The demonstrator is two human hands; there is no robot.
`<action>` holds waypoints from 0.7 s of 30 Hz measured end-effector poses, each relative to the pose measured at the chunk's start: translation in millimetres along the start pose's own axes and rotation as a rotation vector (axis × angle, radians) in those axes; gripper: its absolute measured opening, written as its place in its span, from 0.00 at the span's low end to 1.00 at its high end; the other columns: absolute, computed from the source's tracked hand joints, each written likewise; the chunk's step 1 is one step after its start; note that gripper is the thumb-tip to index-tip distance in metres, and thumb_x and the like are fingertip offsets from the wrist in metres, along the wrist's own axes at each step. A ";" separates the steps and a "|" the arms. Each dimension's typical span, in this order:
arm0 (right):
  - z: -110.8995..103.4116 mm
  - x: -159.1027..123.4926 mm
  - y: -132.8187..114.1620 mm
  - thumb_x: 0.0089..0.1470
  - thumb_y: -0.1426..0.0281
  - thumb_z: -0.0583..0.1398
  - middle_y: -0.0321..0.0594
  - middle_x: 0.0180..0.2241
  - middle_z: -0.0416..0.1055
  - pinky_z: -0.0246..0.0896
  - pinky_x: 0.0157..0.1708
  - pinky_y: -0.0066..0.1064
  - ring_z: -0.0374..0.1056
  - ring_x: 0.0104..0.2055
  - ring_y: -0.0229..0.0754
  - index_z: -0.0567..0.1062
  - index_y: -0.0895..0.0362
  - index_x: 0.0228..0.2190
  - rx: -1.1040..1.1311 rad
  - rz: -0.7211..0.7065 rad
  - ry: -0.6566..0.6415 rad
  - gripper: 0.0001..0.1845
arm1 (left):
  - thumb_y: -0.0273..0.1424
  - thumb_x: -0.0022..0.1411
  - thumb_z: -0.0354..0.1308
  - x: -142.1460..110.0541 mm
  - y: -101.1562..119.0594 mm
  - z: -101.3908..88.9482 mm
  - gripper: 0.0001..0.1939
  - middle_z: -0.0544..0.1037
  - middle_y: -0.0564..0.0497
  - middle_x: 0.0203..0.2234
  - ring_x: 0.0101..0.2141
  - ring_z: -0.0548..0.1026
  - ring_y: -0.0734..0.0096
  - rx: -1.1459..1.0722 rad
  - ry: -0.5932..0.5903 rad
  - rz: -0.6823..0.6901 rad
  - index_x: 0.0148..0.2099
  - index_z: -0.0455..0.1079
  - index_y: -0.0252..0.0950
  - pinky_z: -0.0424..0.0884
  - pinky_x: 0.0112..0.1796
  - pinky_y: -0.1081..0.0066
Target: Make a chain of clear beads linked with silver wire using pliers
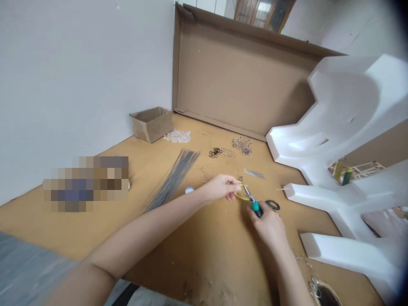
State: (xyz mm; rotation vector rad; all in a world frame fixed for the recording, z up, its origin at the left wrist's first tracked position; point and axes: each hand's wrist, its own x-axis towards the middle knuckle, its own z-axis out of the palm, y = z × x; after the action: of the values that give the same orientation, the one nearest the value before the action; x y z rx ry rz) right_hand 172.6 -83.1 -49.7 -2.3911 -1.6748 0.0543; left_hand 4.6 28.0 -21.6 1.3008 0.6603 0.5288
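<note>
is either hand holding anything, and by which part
The right hand grips a tool by its green-and-black handle. Whether the left hand holds anything cannot be told.

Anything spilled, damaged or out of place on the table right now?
Possibly two things. The clear pieces lie loose beside the cardboard box, which could pass for a spill, though the heap may be deliberate. Dark blotches mark the table near its front edge, like dirt or wear. Otherwise nothing stands out.

Single head-worn cam, facing forward and down at bench [204, 233], close on left hand [225, 187] and right hand [270, 223], near frame centre.
</note>
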 end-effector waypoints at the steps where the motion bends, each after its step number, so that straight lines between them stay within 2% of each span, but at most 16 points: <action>1: 0.0 -1.0 1.9 0.50 0.55 0.53 0.43 0.25 0.73 0.52 0.22 0.30 0.68 0.25 0.46 0.73 0.52 0.34 0.014 -0.058 -0.039 0.17 | 0.33 0.48 0.59 2.7 0.3 -6.1 0.10 0.69 0.56 0.17 0.20 0.66 0.82 -0.002 0.068 0.027 0.27 0.66 0.31 0.60 0.25 0.78; 4: 1.3 -5.8 2.8 0.47 0.60 0.56 0.43 0.32 0.73 0.55 0.27 0.31 0.69 0.32 0.47 0.74 0.52 0.37 0.019 -0.210 -0.114 0.16 | 0.35 0.46 0.61 12.3 -3.0 -25.3 0.12 0.71 0.55 0.20 0.19 0.62 0.85 -0.016 0.193 0.100 0.27 0.67 0.30 0.56 0.24 0.79; 7: 4.8 -7.9 1.4 0.45 0.63 0.57 0.46 0.37 0.72 0.56 0.34 0.34 0.67 0.39 0.49 0.73 0.54 0.40 -0.052 -0.273 -0.092 0.18 | 0.36 0.47 0.60 18.5 -9.0 -35.7 0.12 0.69 0.56 0.18 0.17 0.57 0.86 -0.036 0.196 0.076 0.26 0.67 0.30 0.52 0.20 0.79; 10: 11.3 -5.4 2.3 0.46 0.62 0.57 0.50 0.39 0.71 0.56 0.39 0.40 0.64 0.43 0.54 0.73 0.57 0.41 -0.109 -0.300 -0.049 0.20 | 0.35 0.47 0.59 19.6 -11.8 -35.1 0.12 0.68 0.56 0.17 0.17 0.59 0.85 -0.022 0.189 0.034 0.27 0.66 0.30 0.52 0.19 0.79; 13: 17.6 -1.7 2.5 0.45 0.60 0.59 0.50 0.41 0.70 0.55 0.41 0.44 0.61 0.46 0.55 0.73 0.57 0.42 -0.060 -0.314 0.027 0.22 | 0.36 0.48 0.59 18.2 -10.5 -30.3 0.12 0.68 0.55 0.18 0.17 0.61 0.84 0.002 0.166 0.041 0.28 0.67 0.30 0.54 0.20 0.79; 15: 19.9 -0.5 -1.7 0.45 0.60 0.59 0.49 0.41 0.71 0.54 0.44 0.45 0.62 0.46 0.54 0.74 0.56 0.41 0.086 -0.336 0.081 0.21 | 0.36 0.49 0.59 17.0 -8.4 -27.2 0.12 0.67 0.56 0.16 0.17 0.61 0.85 -0.005 0.142 0.053 0.27 0.66 0.30 0.54 0.20 0.79; 18: 20.9 -1.4 -17.4 0.48 0.60 0.57 0.46 0.36 0.73 0.56 0.44 0.42 0.65 0.42 0.48 0.75 0.55 0.33 0.509 -0.262 0.085 0.14 | 0.35 0.49 0.59 15.4 -5.6 -22.4 0.12 0.67 0.57 0.16 0.17 0.61 0.85 -0.056 0.145 0.074 0.27 0.66 0.30 0.56 0.20 0.79; 20: 21.6 -3.2 -32.1 0.48 0.59 0.57 0.43 0.30 0.74 0.61 0.36 0.37 0.67 0.33 0.44 0.75 0.56 0.30 0.802 -0.107 -0.059 0.15 | 0.34 0.49 0.59 14.7 -4.4 -19.4 0.11 0.69 0.56 0.18 0.17 0.62 0.85 -0.102 0.156 0.085 0.28 0.66 0.30 0.57 0.20 0.79; 21: 22.0 -4.0 -39.4 0.48 0.58 0.57 0.41 0.26 0.73 0.62 0.31 0.34 0.67 0.27 0.42 0.75 0.57 0.29 0.862 -0.079 -0.136 0.16 | 0.33 0.49 0.59 14.4 -4.0 -18.1 0.10 0.70 0.55 0.19 0.17 0.63 0.85 -0.124 0.162 0.090 0.28 0.66 0.30 0.57 0.20 0.79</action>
State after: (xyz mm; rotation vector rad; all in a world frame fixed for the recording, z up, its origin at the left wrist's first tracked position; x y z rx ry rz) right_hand 131.3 -70.4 -63.6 -1.6867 -1.3819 0.7677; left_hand 2.0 49.8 -30.0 1.1837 0.6934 0.7435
